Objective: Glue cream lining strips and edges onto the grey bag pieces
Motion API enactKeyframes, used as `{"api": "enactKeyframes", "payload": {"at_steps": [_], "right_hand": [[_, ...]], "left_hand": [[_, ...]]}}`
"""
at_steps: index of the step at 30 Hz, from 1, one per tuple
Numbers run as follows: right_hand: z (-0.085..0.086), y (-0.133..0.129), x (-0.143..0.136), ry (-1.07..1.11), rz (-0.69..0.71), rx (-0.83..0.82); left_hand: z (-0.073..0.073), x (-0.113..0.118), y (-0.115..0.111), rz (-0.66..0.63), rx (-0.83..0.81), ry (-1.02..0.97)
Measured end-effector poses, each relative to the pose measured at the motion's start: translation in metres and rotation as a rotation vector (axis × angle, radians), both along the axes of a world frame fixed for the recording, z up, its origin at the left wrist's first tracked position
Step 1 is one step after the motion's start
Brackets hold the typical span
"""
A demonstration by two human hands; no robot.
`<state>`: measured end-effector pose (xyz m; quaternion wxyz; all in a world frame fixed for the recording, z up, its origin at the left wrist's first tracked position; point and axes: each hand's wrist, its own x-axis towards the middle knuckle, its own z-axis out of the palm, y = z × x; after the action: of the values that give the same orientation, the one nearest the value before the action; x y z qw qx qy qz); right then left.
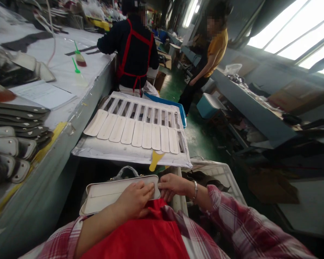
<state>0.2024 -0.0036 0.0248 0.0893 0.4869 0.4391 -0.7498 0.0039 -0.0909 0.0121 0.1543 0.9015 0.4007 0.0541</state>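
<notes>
A white handbag (105,194) lies on its side across my lap, its long flat panel facing up. From its far edge rises a curved handle (125,171) in what looks like clear wrapping, with gold-coloured fittings. My left hand (139,194) rests on the panel's right part, fingers stretched out flat and thumb near the close edge. At the bag's right end, my right hand (174,185) has its fingers curled and pinched on the corner edge. Beyond the bag, a white-covered board (97,150) carries a row of several white oblong panels (126,131).
A yellow scraper (155,160) sits at the board's near edge. A white crate (221,169) with dark pieces stands at right. Along the left, a workbench (89,86) holds stacked parts, a notebook (45,94) and green-tipped bottles (79,57). Two people (136,46) are farther off.
</notes>
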Motion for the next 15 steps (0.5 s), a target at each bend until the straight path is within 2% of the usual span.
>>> {"api": "enactKeyframes", "payload": {"at_steps": [3, 5, 8, 9, 11, 13, 15], "right_hand": [[0.012, 0.006, -0.01, -0.076, 0.126, 0.039], [0.015, 0.005, -0.015, -0.118, 0.18, 0.09], [0.015, 0.001, -0.015, -0.155, 0.214, 0.18], [0.014, 0.0, -0.014, -0.149, 0.217, 0.201], [0.013, -0.001, -0.012, -0.129, 0.215, 0.22], [0.014, -0.002, -0.01, -0.115, 0.205, 0.215], [0.015, -0.003, -0.01, -0.114, 0.201, 0.211]], "left_hand": [[0.006, 0.006, 0.0, 0.03, -0.031, 0.006], [0.016, 0.004, -0.004, 0.051, -0.083, -0.06], [0.034, -0.021, -0.017, 0.162, -0.221, -0.363], [0.039, -0.036, -0.023, 0.27, -0.252, -0.504], [0.04, -0.073, -0.038, 0.607, -0.253, -0.768], [0.031, -0.111, -0.053, 1.012, -0.213, -0.923], [0.012, -0.141, -0.065, 1.174, -0.338, -1.0]]}}
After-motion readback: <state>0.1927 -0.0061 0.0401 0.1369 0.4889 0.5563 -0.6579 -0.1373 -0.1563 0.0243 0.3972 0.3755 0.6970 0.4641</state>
